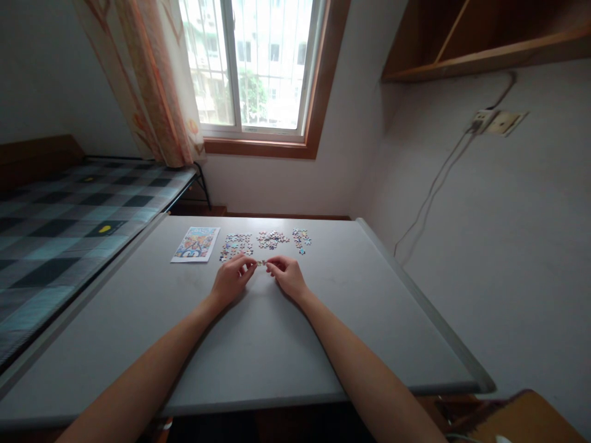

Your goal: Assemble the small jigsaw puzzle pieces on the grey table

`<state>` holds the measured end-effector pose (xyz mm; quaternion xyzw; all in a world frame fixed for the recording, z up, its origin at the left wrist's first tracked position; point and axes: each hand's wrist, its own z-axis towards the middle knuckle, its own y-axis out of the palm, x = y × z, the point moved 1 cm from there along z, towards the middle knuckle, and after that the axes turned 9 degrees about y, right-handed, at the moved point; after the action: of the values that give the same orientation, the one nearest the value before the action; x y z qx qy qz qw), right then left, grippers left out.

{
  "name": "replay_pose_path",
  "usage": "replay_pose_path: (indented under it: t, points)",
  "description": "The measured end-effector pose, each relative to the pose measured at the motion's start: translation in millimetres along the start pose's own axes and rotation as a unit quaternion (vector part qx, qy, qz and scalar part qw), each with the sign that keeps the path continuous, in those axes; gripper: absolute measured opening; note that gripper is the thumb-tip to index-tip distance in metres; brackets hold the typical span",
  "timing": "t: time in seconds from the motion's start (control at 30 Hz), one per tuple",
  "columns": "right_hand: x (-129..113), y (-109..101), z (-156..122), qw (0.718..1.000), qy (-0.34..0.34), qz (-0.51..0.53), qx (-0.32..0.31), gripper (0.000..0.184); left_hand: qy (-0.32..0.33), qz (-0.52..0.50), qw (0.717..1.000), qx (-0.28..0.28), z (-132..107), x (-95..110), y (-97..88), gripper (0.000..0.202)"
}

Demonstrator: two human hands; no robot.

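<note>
Grey tbl (258, 351): L hand (234, 275) & R hand (287, 275) pinch small puzzle pcs (261, 263) b/w them; loose pcs (273, 241) at 12 o'clock. Pushing too hard could prob. bend one.

Looks smooth and faintly glossy on the bench (360, 295), like paper in the picture sheet (196, 245), cloth in the curtain (152, 80), wood in the shelf (484, 56).

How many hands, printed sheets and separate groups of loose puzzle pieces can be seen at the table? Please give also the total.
Hands: 2 (left hand, right hand)
Printed sheet: 1
Puzzle-piece groups: 3 (left group, middle group, right group)
Total: 6
</note>
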<state>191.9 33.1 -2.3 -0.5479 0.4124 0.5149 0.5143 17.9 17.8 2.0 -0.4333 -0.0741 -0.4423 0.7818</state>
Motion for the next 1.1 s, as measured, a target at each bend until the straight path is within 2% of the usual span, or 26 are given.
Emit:
replay_pose_path:
  t: [0.43,1.1]
  points:
    - [0.7,-0.1,0.4,1.0,-0.009,0.0,0.008,0.025,0.009,0.003,1.0,-0.012,-0.6,-0.8,0.8,0.017]
    - [0.7,0.9,0.1,0.999,-0.029,-0.012,-0.01,0.016,0.019,-0.01,0.999,-0.036,-1.1,-2.0,1.8,0.014]
